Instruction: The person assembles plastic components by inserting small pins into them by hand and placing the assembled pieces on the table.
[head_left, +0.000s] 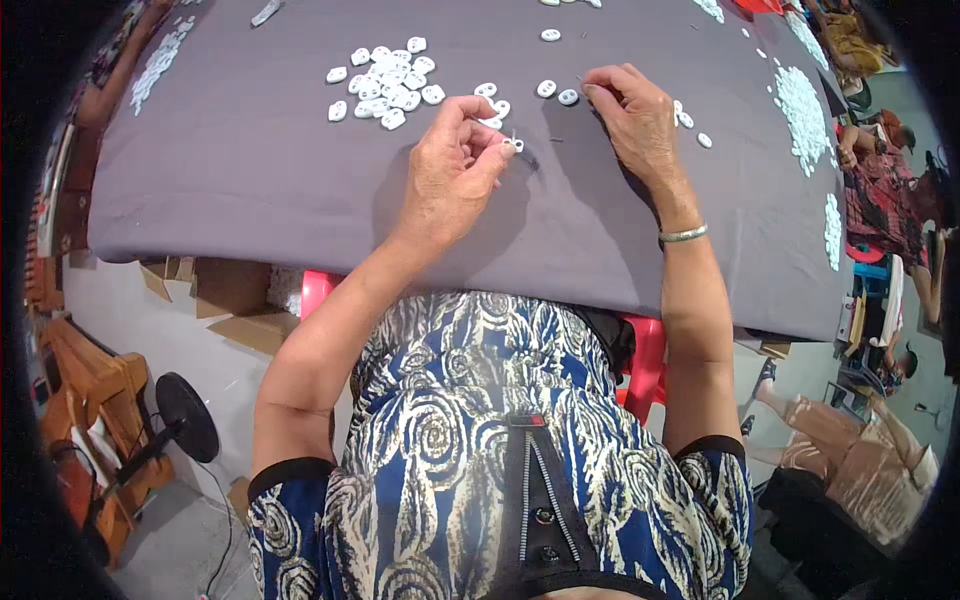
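My left hand [448, 170] pinches a small white two-holed piece [516, 146] between thumb and fingertips, with a thin short pin-like bit sticking up from it. My right hand [638, 128] is closed in a pinch above the cloth. A thin dark sliver shows by its fingertips, but I cannot make out what they hold. Two white oval two-holed pieces [568, 97] lie just left of the right hand. A few more white pieces [486, 90] lie partly hidden behind my left fingers. Another white piece [704, 141] rests right of the right wrist.
A grey cloth covers the table [300, 190]. A pile of white two-holed pieces [392, 82] lies farther left. Heaps of small white parts [803, 118] sit at the right edge. A cardboard box [235, 300] and a black fan [187, 417] stand left below. Other people sit at right.
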